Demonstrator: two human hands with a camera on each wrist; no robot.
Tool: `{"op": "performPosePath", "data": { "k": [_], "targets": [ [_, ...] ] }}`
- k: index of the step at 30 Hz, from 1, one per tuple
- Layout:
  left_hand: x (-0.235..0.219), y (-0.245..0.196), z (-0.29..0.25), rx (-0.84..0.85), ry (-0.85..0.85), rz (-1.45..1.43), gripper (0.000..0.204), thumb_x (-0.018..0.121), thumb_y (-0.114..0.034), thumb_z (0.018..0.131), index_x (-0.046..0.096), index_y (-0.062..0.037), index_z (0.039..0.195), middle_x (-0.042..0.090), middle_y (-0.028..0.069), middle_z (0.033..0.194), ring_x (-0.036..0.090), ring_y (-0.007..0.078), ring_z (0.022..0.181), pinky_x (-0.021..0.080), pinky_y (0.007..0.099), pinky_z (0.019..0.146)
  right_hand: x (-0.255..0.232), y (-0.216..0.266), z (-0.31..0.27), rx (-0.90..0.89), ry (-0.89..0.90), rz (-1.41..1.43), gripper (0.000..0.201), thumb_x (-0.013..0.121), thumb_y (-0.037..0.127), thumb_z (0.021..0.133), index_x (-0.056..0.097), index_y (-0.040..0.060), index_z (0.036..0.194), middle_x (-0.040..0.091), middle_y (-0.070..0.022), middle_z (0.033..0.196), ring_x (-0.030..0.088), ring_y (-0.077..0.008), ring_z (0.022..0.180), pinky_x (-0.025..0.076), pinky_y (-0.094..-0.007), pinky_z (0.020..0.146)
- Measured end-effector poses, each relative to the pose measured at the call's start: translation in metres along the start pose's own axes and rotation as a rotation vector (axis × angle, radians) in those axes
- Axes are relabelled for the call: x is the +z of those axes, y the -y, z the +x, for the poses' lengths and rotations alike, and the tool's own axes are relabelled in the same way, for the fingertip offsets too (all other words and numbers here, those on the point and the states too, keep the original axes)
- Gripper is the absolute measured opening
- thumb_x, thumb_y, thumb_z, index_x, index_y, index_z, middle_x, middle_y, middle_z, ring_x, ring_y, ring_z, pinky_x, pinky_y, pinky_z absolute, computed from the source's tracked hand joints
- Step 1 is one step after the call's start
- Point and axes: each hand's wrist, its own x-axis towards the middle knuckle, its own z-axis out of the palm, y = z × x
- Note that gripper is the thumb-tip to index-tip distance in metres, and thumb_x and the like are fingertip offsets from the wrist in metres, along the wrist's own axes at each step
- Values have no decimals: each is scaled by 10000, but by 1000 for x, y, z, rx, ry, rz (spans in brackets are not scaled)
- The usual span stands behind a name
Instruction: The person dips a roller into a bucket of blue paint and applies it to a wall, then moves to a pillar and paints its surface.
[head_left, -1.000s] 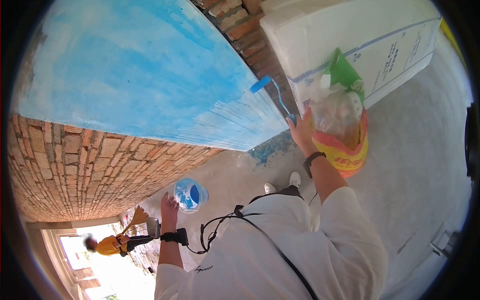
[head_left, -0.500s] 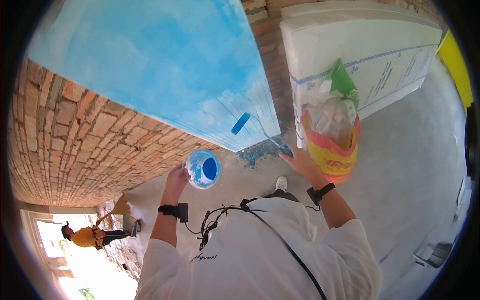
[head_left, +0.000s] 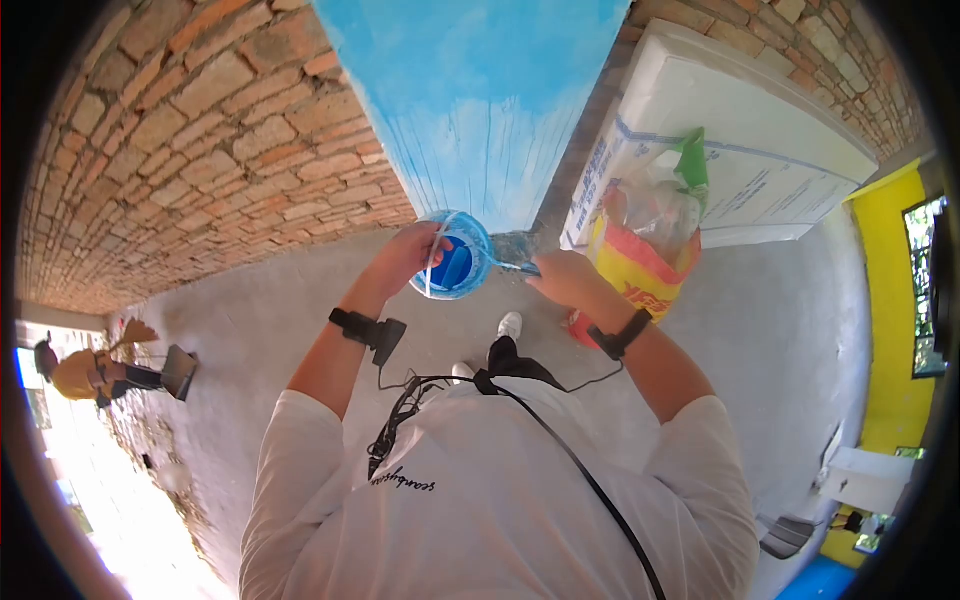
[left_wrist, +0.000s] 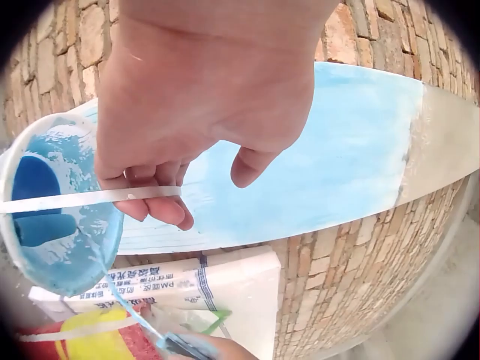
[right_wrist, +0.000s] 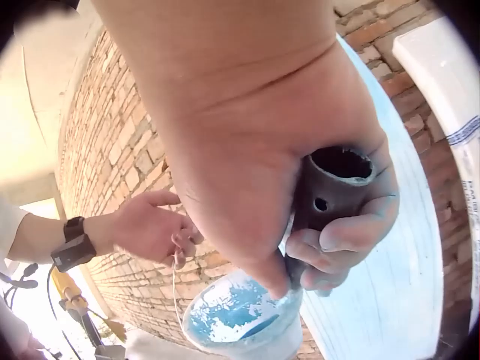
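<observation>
My left hand [head_left: 405, 258] has its fingers hooked round the white strap handle [left_wrist: 82, 199] of a paint-smeared bucket [left_wrist: 97, 247], which hangs in front of me. Dark blue paint [left_wrist: 34, 180] lies inside. My right hand [head_left: 575, 280] grips the dark tubular handle [right_wrist: 322, 199] of a paint roller, its fingers curled round it. The roller's wire [head_left: 508, 265] crosses the bucket's rim, and the blue roller head [left_wrist: 46, 229] is down in the bucket by the paint. Ahead stands a light-blue painted wall section [head_left: 480, 90] with streaky drips near its lower end.
Bare brick wall [head_left: 240, 130] runs along the left. At the right, a red and yellow bag [head_left: 650, 260] with clear plastic leans by a large white wrapped stack [head_left: 740, 150]. Far left, a person [head_left: 85, 375] holds a broom on the grey floor [head_left: 300, 290].
The roller has come away from the painted wall, down and left into the bucket. My left hand has lifted the bucket and brought it right, towards my right hand. The view has turned right.
</observation>
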Motion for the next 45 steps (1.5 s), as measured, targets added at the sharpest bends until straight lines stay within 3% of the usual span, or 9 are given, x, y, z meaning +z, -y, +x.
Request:
{"op": "performPosePath", "data": {
  "k": [11, 15, 18, 21, 23, 26, 29, 38, 45],
  "targets": [
    [25, 35, -30, -27, 204, 305, 296, 424, -290, 960, 597, -49, 946, 588, 1, 811, 493, 82, 679, 396, 219, 656, 33, 65, 15, 183, 227, -139, 289, 629, 303, 802, 677, 24, 856, 674, -197, 863, 654, -366, 839, 519, -447, 728],
    [26, 30, -36, -1, 159, 362, 298, 431, -297, 958, 593, -62, 871, 547, -9, 745, 470, 77, 648, 380, 221, 631, 45, 53, 2, 171, 136, -45, 320, 619, 326, 825, 667, 14, 880, 669, -202, 856, 647, -379, 841, 508, -458, 729],
    [19, 20, -32, 34, 91, 338, 290, 438, -291, 964, 595, -59, 888, 542, -8, 739, 468, 77, 643, 378, 215, 621, 57, 37, -24, 186, -101, 127, 343, 611, 350, 838, 663, 12, 823, 669, -210, 822, 650, -392, 789, 505, -480, 693],
    [19, 7, -32, 56, 16, 233, 274, 445, -279, 969, 594, -57, 915, 548, -3, 736, 470, 80, 637, 385, 214, 615, 33, 28, -48, 149, -129, 266, 398, 607, 405, 852, 648, 10, 845, 663, -171, 723, 656, -325, 688, 491, -445, 598],
    [24, 1, -28, 69, -6, 204, 264, 449, -274, 971, 593, -57, 929, 551, 0, 736, 473, 83, 634, 390, 215, 613, 7, 24, -60, 458, 265, 672, 419, 607, 452, 864, 650, 36, 867, 595, -66, 646, 573, -187, 549, 432, -338, 479],
    [35, 3, -15, 40, -56, 162, 240, 461, -262, 968, 588, -59, 953, 561, 3, 747, 485, 88, 643, 406, 223, 620, 7, -2, -70, 587, 448, 1165, 399, 577, 457, 900, 654, 72, 967, 480, 25, 650, 410, -64, 489, 331, -223, 433],
    [55, -3, 3, 93, -95, 221, 256, 494, -287, 946, 591, -52, 909, 561, 7, 747, 488, 86, 658, 404, 219, 618, 12, -34, -70, 612, 623, 1444, 361, 550, 416, 930, 642, 87, 1048, 442, 46, 673, 341, -34, 477, 288, -197, 427],
    [100, -3, 55, 21, -236, 143, 276, 513, -294, 939, 595, -38, 1000, 553, 26, 786, 496, 111, 675, 421, 236, 640, -27, -100, -70, 634, 608, 1319, 370, 526, 423, 943, 642, 102, 1088, 433, 50, 674, 342, -36, 494, 295, -191, 444],
    [122, 4, 99, -3, -355, 137, 268, 509, -280, 934, 602, -45, 1024, 553, 20, 784, 505, 111, 682, 425, 242, 662, -2, -166, -64, 551, 616, 1328, 397, 532, 459, 922, 672, 104, 1031, 495, 31, 687, 397, -62, 513, 330, -215, 471]
  ]
}}
